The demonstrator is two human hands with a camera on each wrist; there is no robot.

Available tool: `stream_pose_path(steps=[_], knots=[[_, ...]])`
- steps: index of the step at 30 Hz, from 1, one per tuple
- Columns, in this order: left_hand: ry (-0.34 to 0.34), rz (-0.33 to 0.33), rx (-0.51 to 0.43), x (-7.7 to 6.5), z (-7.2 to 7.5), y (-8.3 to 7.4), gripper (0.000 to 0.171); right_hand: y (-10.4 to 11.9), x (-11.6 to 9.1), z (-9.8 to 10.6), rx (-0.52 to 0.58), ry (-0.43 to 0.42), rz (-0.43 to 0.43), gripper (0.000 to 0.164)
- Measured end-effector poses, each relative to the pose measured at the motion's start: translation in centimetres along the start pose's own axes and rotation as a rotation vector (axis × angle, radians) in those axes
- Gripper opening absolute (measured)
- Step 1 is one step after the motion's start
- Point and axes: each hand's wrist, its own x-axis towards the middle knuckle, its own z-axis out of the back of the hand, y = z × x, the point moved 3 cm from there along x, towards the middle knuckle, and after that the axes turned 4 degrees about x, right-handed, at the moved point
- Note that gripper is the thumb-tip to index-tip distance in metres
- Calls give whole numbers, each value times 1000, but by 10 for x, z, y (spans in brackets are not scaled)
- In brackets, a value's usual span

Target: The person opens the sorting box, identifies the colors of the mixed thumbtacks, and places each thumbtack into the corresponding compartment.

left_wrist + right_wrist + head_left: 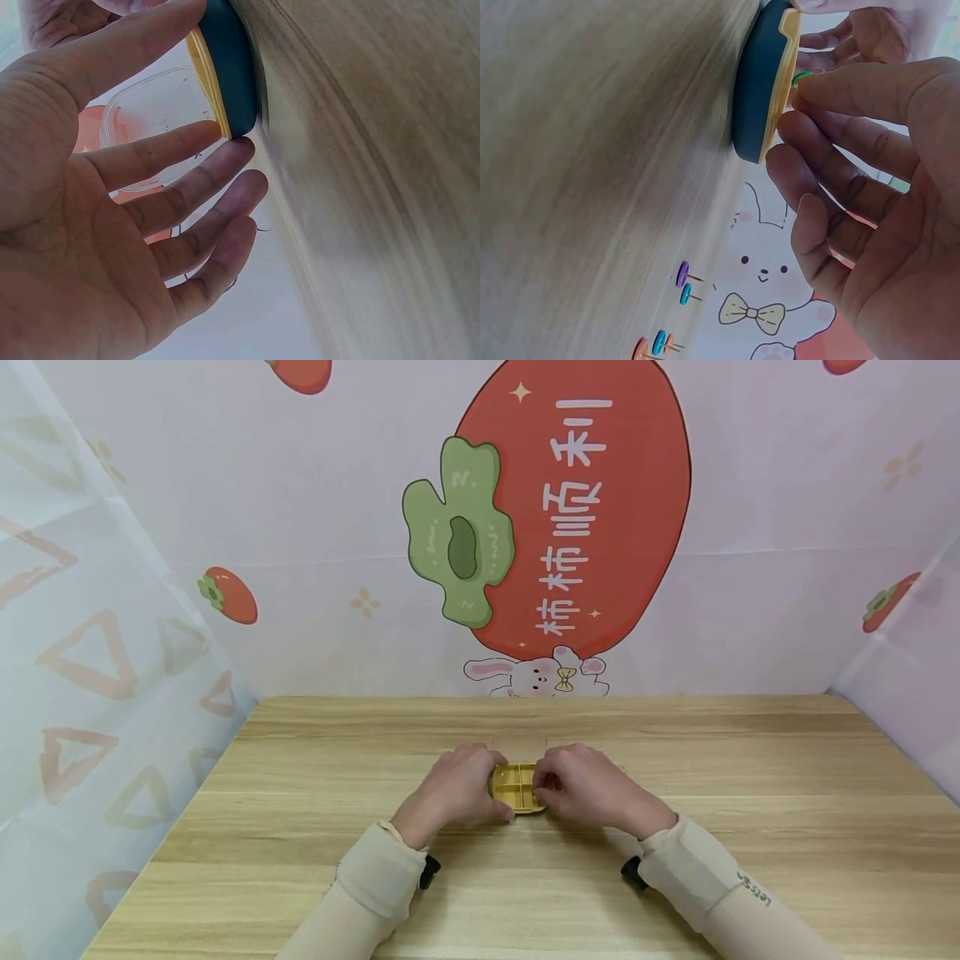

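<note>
A small compartment box [507,797], yellow inside with a dark teal outer shell [754,94], stands on the wooden table. My left hand [459,789] holds it steady by its left end, thumb on the near edge and index finger on the far one; the other fingers are spread. Over the box's right side is my right hand [592,789], whose thumb and index finger pinch a green thumbtack [802,76] at the rim. A clear lid [150,112] stands raised at the box's far side. The right hand hides some compartments.
Past the right hand, several loose thumbtacks lie on the table, points up, among them a purple one [682,274], a blue one [685,294] and an orange one [640,349]. A printed cloth backdrop [315,635] rises along the table's [300,860] far edge.
</note>
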Motion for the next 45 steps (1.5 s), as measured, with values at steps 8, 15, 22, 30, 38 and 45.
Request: stream_pose_path(steps=[8,15,22,30,38,45], knots=[[-14,-36,30,1,0,0,61,1,0,0,-15,-12,10,5],[-9,-35,28,1,0,0,60,1,0,0,-9,-9,6,3],[-11,-29,23,1,0,1,60,1,-1,0,-6,-1,-11,5],[-6,-27,20,1,0,0,61,1,0,0,-3,4,-17,5],[-2,-24,21,1,1,0,61,1,0,1,2,5,-18,4],[-6,-26,23,1,1,0,62,1,-1,2,-1,14,-27,5]])
